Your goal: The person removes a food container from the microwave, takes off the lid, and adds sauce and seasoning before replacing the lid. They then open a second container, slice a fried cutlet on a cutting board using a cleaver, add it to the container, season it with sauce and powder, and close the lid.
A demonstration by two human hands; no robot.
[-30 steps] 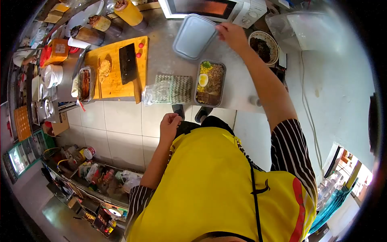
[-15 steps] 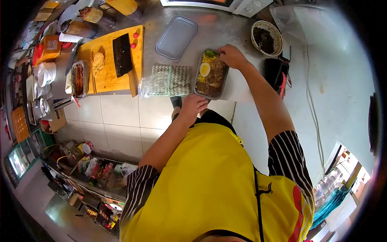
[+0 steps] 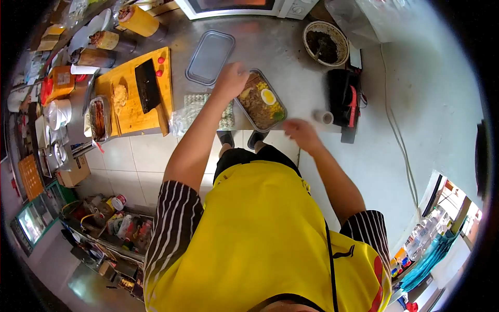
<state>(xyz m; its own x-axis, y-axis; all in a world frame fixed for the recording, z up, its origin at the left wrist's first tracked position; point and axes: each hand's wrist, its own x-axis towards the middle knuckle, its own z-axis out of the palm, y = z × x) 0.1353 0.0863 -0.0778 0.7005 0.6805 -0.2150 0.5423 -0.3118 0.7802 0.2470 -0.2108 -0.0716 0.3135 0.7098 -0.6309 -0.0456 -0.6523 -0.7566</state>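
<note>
While your left hand (image 3: 232, 80) sits at the far-left corner of the food box (image 3: 273, 92), its fingers are curled inward; cannot tell whether they grip the rim. Your right hand (image 3: 302, 136) is blurred, just beside the near-right corner, finger spread unclear. Box lies askew at the table's (image 3: 275, 44) near edge, halved egg (image 3: 268, 96) showing on top. Clear lid (image 3: 210, 57) on the table, far left of your box. Left of that, cutting board (image 3: 106, 82) with cleaver (image 3: 147, 86).

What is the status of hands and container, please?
Left hand at food container's far end; right hand near its closer end. Container uncovered. Lid lies clear of it.
</note>
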